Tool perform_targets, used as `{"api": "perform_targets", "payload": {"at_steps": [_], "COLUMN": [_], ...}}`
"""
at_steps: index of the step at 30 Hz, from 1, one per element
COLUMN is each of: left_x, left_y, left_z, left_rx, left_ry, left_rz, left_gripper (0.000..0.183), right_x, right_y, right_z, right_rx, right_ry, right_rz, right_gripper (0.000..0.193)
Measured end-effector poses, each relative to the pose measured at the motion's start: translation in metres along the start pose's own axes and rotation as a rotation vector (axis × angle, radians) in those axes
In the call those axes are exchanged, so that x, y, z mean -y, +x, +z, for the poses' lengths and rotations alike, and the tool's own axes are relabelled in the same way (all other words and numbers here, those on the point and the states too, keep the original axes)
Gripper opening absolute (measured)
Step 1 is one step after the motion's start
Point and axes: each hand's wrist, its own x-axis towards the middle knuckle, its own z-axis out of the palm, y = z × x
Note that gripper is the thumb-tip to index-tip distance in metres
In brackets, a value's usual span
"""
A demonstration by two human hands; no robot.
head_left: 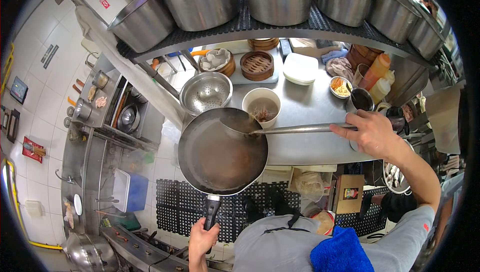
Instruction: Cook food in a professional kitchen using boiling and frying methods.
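Observation:
My left hand (202, 237) is closed around the black handle of a large dark frying pan (210, 147), held tilted in front of the steel counter. The pan's inside looks dark and hazy, with a brownish sheen. In my right hand (369, 133) is the long metal handle of a ladle (300, 129). The ladle's head lies over the far right part of the pan, near its rim. Just beyond that rim stands a white bowl (278, 106) with brownish shredded food in it. A perforated steel colander (200, 91) sits beside the bowl, behind the pan.
Steel pots (276, 3) line a shelf (210, 32) above the counter. On the counter (300, 147) are bamboo steamers (257, 65), stacked white dishes (300, 68), a bowl of toppings (341, 88) and squeeze bottles (380, 89). Another person's arm (446, 217) shows at right.

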Motion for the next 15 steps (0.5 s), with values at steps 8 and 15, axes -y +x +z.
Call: {"api": "perform_targets", "payload": {"at_steps": [8, 15], "left_x": [-0.004, -0.009], "left_y": [0.000, -0.003], "left_z": [0.001, 0.003], "left_rx": [0.015, -0.011], "left_ry": [-0.009, -0.022], "left_rz": [0.005, -0.015], "left_gripper": [0.013, 0.012], "right_x": [-0.007, -0.011], "right_y": [0.002, 0.003], "right_z": [-0.010, -0.016], "right_rx": [-0.006, -0.008], "right_ry": [-0.017, -0.038], "right_rz": [0.011, 0.020], "right_gripper": [0.058, 0.059]}}
